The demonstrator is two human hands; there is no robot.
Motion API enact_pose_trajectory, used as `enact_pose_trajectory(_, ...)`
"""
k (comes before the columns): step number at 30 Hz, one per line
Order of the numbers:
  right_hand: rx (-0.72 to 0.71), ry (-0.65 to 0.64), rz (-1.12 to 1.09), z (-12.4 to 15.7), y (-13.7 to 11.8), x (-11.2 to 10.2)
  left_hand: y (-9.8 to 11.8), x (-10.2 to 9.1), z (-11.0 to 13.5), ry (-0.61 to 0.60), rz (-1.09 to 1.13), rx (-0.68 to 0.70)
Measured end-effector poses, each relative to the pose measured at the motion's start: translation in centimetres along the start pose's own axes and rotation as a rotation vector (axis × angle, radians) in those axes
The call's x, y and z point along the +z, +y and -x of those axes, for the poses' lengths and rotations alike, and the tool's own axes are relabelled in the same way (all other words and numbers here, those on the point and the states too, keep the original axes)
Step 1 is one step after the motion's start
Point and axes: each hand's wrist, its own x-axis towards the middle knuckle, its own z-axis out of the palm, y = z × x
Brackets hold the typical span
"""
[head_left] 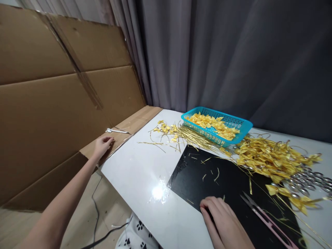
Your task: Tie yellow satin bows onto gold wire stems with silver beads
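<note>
My left hand (pixel 103 145) is stretched out over the brown cardboard flap (pixel 123 133) at the table's left edge. Its fingers are curled together, and what they hold, if anything, does not show. Just beyond the fingertips lies a thin white stick-like item (pixel 115 130). My right hand (pixel 223 219) rests at the near edge of a black mat (pixel 225 173), fingers bent and pressed together, the palm side hidden. To its right is a pair of scissors (pixel 268 221) with pink handles, slightly spread. Short gold cord scraps (pixel 204 177) are scattered on the mat.
Behind the mat stands a blue basket (pixel 243 128) with yellow ribbon bows (pixel 207 121). Gold cords (pixel 195 136) lie before it. A pile of bows with cords (pixel 272 157) and several silver rings (pixel 307 180) are on the right. Tall cardboard (pixel 64 103) walls the left.
</note>
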Motion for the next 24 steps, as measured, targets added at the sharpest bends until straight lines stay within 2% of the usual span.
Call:
enact_pose_trajectory(12,-0.033,0.040,0.039,0.2,0.3,0.2,0.1,0.0,-0.7,0.003,-0.263,0.127)
enact_pose_trajectory(24,-0.072,0.021,0.099,0.5,0.7,0.3,0.2,0.2,-1.1,-0.003,-0.354,0.180)
